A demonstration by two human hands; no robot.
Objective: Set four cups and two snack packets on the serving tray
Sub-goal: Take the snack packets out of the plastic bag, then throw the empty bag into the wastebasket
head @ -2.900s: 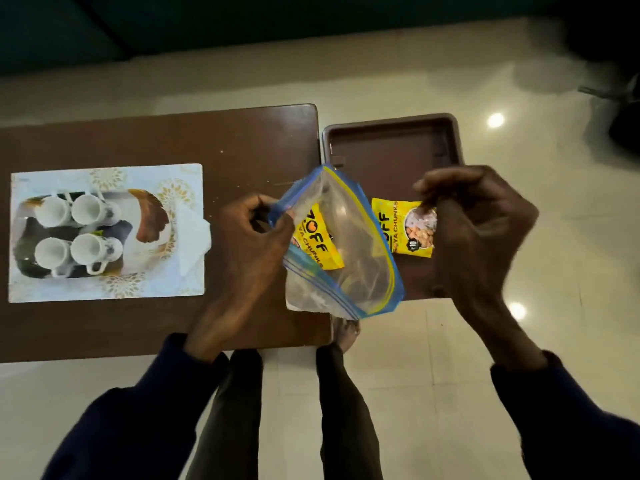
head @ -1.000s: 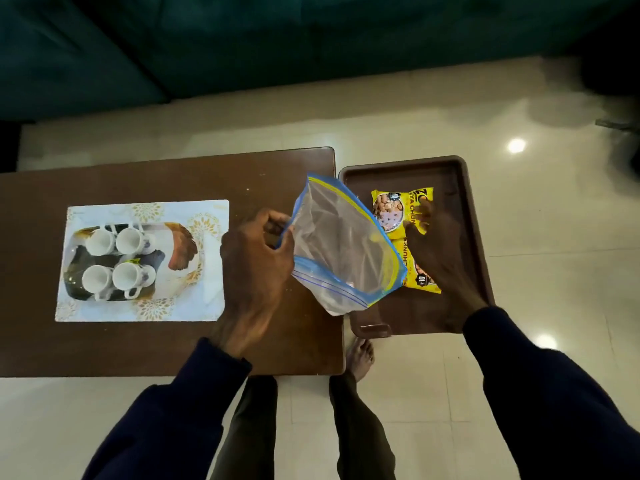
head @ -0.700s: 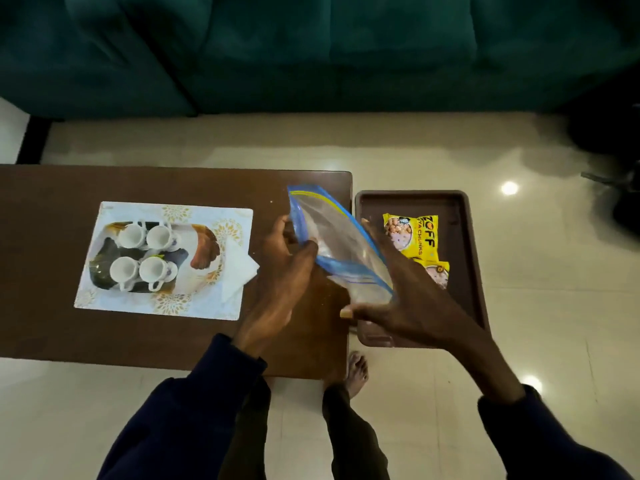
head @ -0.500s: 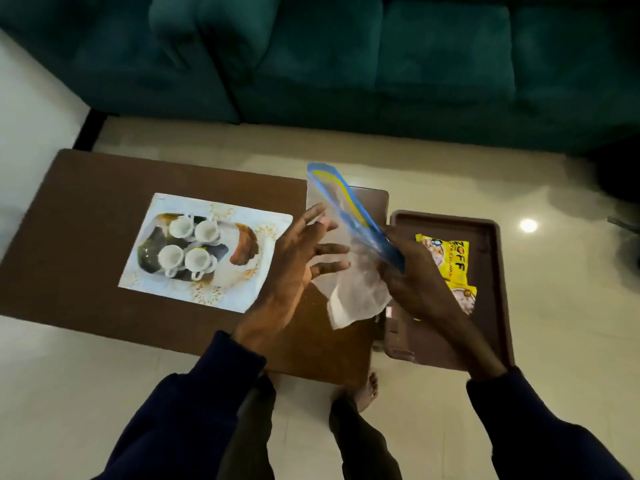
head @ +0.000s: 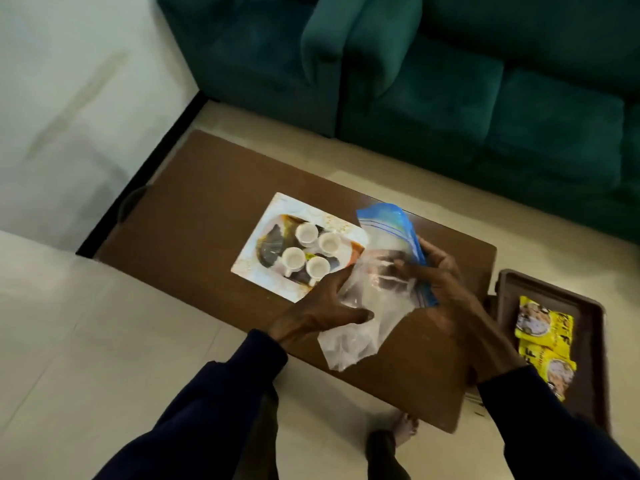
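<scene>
Nearest the camera, two dark blue sleeves point(head: 221, 403) reached forward over a pale tiled floor point(head: 86, 341), with a bare foot point(head: 407, 429) showing beneath the near edge of the brown tabletop point(head: 194, 209). Both hands were on a clear zip bag point(head: 370, 299) with a blue seal strip, held just above the tabletop. The left hand point(head: 322, 311) pressed against the bag's lower left side, thumb laid across the plastic and fingers behind it, gripping it. The right hand point(head: 438, 282) clasped the bag from the right near the blue strip, its fingers showing through the plastic. The bag looked empty and crumpled, its bottom corner hanging toward the near edge of the tabletop.

To the right, off the end of the tabletop, sat the dark brown serving tray point(head: 595, 341). Two yellow snack packets point(head: 543, 341) lay in it, one beyond the other and touching or slightly overlapping.

Past the hands, a patterned white mat point(head: 263, 244) lay on the tabletop, its right corner hidden behind the bag. Four white cups point(head: 306, 252) stood on it in a tight two-by-two cluster, upright, well apart from the tray.

Farthest away, a teal sofa point(head: 450, 81) ran across the top, and a pale wall point(head: 69, 98) with a black skirting strip stood at the left
</scene>
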